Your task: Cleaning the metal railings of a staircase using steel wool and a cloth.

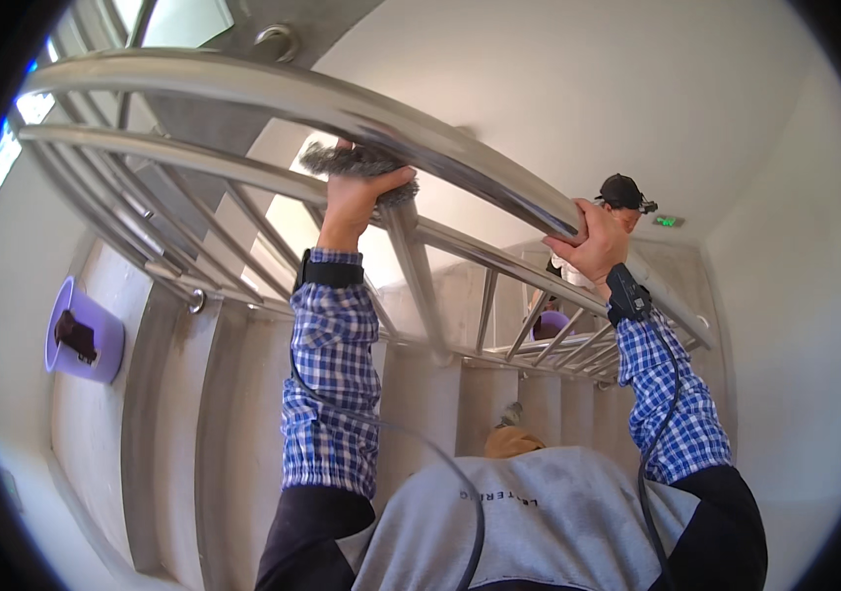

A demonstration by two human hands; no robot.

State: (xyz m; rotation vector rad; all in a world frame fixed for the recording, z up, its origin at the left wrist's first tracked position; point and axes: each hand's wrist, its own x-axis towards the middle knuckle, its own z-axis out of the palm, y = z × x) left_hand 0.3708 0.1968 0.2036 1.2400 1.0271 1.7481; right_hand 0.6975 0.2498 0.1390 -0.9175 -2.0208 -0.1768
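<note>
My left hand (347, 205) is closed on a fuzzy grey cloth (356, 161), at the top of an upright metal post (409, 266) just under the thick round handrail (243, 81). The cloth bunches out on both sides of the fingers. Farther right, my right hand (600, 244) is wrapped over the same shiny handrail, thumb on the near side. No cloth shows in it. Blue-and-white checked sleeve covers (332, 394) are on both forearms, with a black band at each wrist and dark cables running down.
Grey stair steps (243, 424) lie below the railing. A purple bucket (110, 340) with a dark brown cloth (74, 335) over its rim stands at left. Beyond the railing, a person in a black cap (620, 189) is near another purple bucket (550, 323). White walls (795, 295) enclose the right.
</note>
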